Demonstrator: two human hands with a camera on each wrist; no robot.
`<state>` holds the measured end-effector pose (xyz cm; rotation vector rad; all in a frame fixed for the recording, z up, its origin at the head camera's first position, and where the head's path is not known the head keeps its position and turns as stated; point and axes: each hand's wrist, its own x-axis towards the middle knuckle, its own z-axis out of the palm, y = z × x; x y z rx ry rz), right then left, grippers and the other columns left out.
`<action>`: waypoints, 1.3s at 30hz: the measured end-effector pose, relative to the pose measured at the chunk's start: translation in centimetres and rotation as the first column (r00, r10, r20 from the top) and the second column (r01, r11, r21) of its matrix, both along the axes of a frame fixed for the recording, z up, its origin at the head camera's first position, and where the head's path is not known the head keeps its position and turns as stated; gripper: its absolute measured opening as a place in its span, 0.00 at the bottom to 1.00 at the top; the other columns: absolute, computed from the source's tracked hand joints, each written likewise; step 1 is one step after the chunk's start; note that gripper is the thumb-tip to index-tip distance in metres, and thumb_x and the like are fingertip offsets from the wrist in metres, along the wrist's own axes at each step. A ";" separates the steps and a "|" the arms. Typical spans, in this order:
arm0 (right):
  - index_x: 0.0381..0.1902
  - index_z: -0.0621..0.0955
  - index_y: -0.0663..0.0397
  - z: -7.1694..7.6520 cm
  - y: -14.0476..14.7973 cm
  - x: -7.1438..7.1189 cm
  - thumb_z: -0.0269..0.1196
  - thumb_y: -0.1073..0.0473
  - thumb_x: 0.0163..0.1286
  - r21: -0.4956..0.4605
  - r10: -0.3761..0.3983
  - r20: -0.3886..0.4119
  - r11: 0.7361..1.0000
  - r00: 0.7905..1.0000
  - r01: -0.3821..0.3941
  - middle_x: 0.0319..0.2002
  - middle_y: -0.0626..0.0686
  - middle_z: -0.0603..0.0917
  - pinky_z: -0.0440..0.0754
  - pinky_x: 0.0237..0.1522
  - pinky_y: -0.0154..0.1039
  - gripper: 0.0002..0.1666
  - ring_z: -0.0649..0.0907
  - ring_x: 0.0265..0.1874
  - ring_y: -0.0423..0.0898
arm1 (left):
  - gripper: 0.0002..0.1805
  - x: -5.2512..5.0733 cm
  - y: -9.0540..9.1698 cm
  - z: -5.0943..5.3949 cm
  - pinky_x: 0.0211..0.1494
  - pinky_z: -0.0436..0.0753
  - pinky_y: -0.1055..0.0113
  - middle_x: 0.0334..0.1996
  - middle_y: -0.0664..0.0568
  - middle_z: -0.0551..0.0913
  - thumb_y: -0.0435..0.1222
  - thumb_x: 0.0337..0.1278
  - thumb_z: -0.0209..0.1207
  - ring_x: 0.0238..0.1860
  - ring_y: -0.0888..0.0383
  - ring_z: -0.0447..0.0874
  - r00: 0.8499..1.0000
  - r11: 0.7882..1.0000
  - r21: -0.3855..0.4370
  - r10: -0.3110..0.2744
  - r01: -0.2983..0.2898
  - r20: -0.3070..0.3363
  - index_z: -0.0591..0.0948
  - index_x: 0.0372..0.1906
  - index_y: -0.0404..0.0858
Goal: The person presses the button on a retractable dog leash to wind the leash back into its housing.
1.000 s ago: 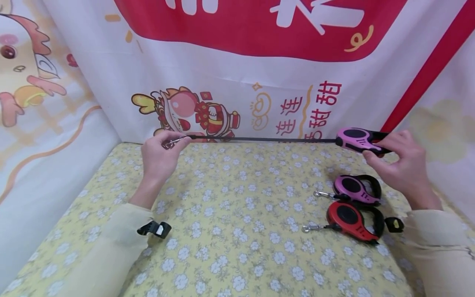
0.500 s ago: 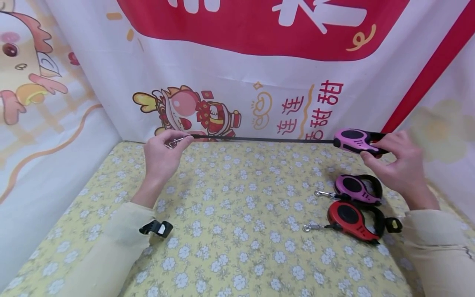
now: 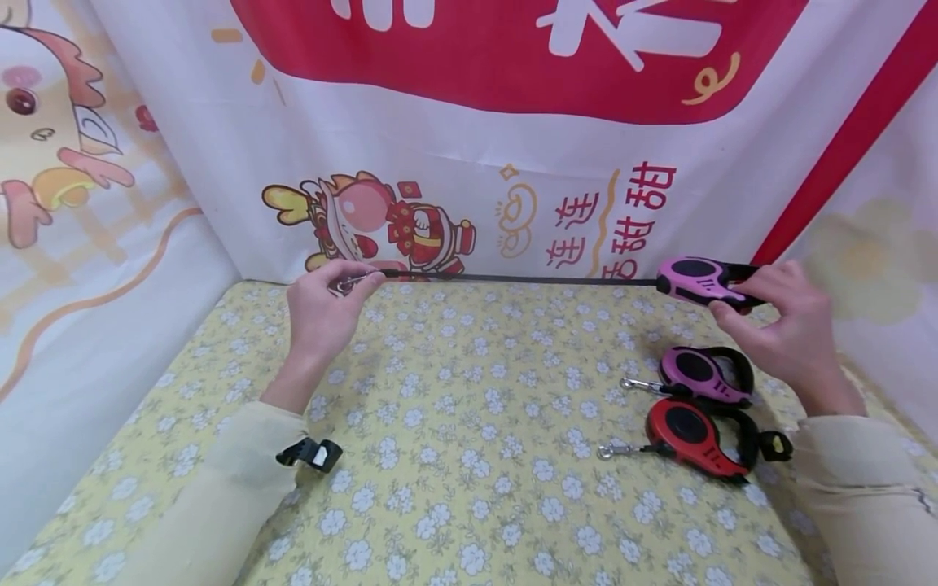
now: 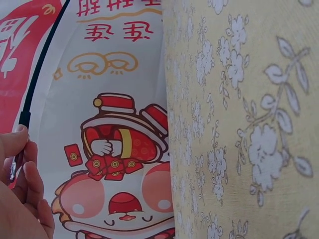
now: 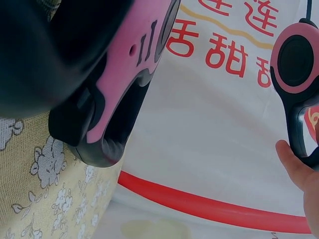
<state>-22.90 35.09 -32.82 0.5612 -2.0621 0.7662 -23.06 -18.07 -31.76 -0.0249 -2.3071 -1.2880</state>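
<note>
In the head view the left hand is at nine o'clock, thumb and forefinger clamped on a metal clip. From that clip a black strap runs straight toward three o'clock and enters the casing of a pink leash. The right hand, at three o'clock, grips this leash by its black handle, thumb and fingers clamped on it.

The head view alone shows both hands and the whole span of strap between them. It alone also shows the red leash, at four o'clock on the floral tablecloth; just above it lies a second pink leash. The snap hooks of both point toward nine o'clock.

The left wrist view gives the pinch from close by: the clip's silvery end shows below the thumb, at nine o'clock, and the strap rises toward eleven, past the printed backdrop.

The right wrist view puts the held casing at two o'clock and opens up its handle loop, which the head view largely hides. The second pink leash looms at eleven; a blurred dark shape covers part of it, and I cannot tell what it is.
</note>
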 end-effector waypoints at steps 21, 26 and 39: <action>0.31 0.87 0.69 0.1 -0.3 0.2 0.73 0.62 0.53 0.017 0.010 0.025 1.000 1.000 -0.010 0.37 0.25 0.78 0.64 0.46 0.27 0.12 0.69 0.46 0.25 | 0.18 0.1 0.1 -0.3 0.33 0.74 0.69 0.41 0.50 0.88 0.52 0.71 0.67 0.34 0.54 0.77 1.000 1.000 -0.011 -0.014 0.014 -0.001 0.90 0.50 0.43; 0.30 0.87 0.68 0.1 -0.2 0.1 0.73 0.62 0.53 0.020 0.011 0.024 1.000 1.000 -0.012 0.36 0.22 0.76 0.64 0.46 0.27 0.12 0.68 0.45 0.25 | 0.17 0.0 0.1 -0.3 0.32 0.74 0.69 0.42 0.50 0.88 0.51 0.71 0.66 0.33 0.54 0.77 1.000 1.000 -0.015 -0.017 0.017 -0.009 0.90 0.51 0.43; 0.31 0.87 0.70 0.1 -0.4 0.3 0.73 0.61 0.53 0.024 0.002 0.012 1.000 1.000 -0.002 0.31 0.46 0.86 0.65 0.47 0.24 0.14 0.69 0.47 0.23 | 0.16 -0.1 0.1 -0.4 0.32 0.72 0.70 0.40 0.52 0.87 0.50 0.71 0.67 0.33 0.55 0.75 0.999 0.999 -0.016 -0.038 0.038 -0.004 0.90 0.51 0.43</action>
